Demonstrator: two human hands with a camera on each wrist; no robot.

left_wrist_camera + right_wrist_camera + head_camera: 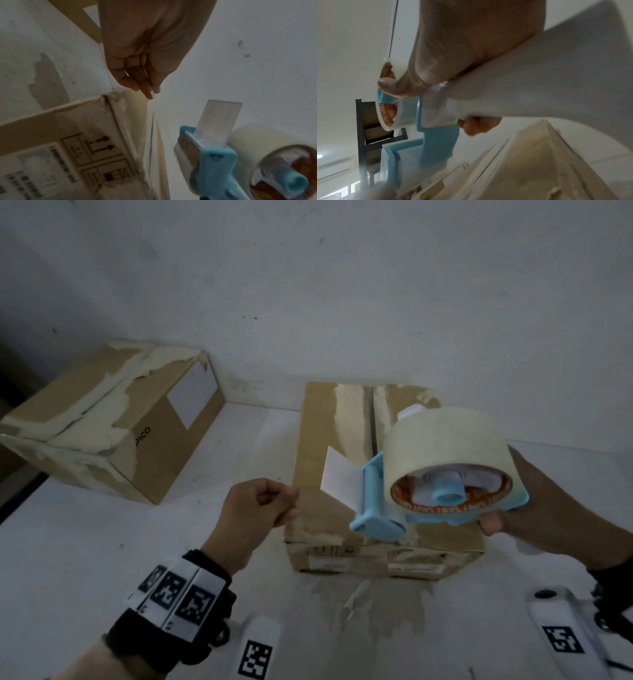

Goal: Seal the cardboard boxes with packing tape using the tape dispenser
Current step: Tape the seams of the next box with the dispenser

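Observation:
A cardboard box (322,446) with old tape scraps and an open middle seam stands on the white table (85,559). Above its near right part my right hand (496,522) grips the white handle of a blue tape dispenser (375,498) that carries a large roll of clear tape (442,446). A short free tape end (337,477) sticks out to the left of the dispenser. My left hand (291,505) hovers at the box's near left edge, fingers curled with thumb against fingertips, holding nothing. In the left wrist view the tape end (221,119) stands apart from my fingertips (150,93).
A second taped cardboard box (102,419) sits at the back left against the white wall. Torn tape residue (370,604) marks the table in front of the near box. In the right wrist view a dark shelf rack (363,121) stands farther off.

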